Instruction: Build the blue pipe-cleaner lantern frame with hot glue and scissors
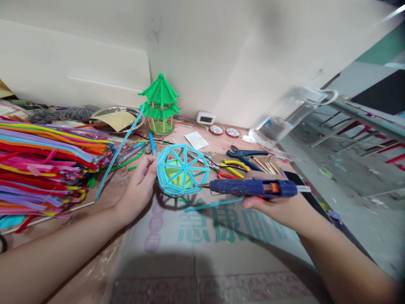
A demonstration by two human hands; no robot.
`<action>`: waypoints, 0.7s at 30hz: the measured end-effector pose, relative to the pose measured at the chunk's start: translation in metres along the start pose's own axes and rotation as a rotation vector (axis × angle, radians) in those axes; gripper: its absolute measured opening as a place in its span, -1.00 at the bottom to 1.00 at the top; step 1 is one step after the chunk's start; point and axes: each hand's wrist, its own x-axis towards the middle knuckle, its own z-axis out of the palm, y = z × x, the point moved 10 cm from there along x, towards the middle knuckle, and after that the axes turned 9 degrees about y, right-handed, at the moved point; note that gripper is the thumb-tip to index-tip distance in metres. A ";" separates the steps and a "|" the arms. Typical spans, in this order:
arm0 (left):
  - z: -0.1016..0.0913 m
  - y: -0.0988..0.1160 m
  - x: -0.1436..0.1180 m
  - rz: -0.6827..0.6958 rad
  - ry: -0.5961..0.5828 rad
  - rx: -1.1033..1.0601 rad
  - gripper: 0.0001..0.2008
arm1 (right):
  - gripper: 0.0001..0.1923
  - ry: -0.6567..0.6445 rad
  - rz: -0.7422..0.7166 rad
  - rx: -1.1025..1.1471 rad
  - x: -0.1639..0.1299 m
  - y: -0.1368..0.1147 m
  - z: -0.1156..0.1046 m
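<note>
Over the cardboard (202, 253): wheel (182, 169), centre frame
Left hand (139, 188): fingers closed on wheel's 9 o'clock rim
Right hand (275, 207): fingers wrapped round glue gun (253, 187), nozzle at wheel's 4 o'clock
Stems (47, 160): 9 o'clock

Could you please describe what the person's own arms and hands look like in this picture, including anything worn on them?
Both forearms are bare as far as the picture shows: no sleeves, gloves, watch or bracelet. The left hand and right hand show no rings or markings that can be made out. The nails appear short and unpainted, though they are too small to be sure.
</note>
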 end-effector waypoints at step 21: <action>-0.002 0.000 0.000 -0.012 0.008 0.028 -0.77 | -0.47 -0.187 -0.114 -0.122 0.005 -0.027 0.007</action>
